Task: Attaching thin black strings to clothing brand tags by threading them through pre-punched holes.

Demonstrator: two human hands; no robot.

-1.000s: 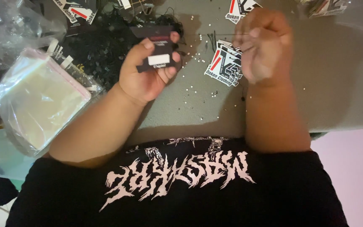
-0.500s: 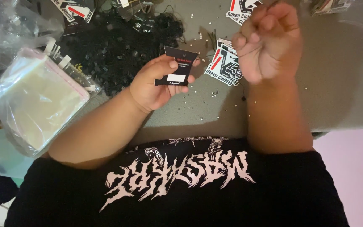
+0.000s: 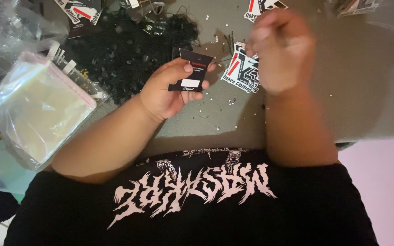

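Two hands up: we see left hand (image 3: pixel 172 91) pinching black tag (image 3: pixel 191 71) upright over table (image 3: pixel 365 82), right hand (image 3: pixel 281 50) just right of it, blurred, fingers curled, grip unclear.

Looks like a small home packing setup: grey surface (image 3: pixel 370 91) littered with printed hang tags (image 3: pixel 245 73), clear plastic bags (image 3: pixel 37 109), black string pile (image 3: pixel 124 50).

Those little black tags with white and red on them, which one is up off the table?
The small black tag pinched in the left hand, thumb on its face. The other tags, like the one by the right hand and another top left, lie flat on the table.
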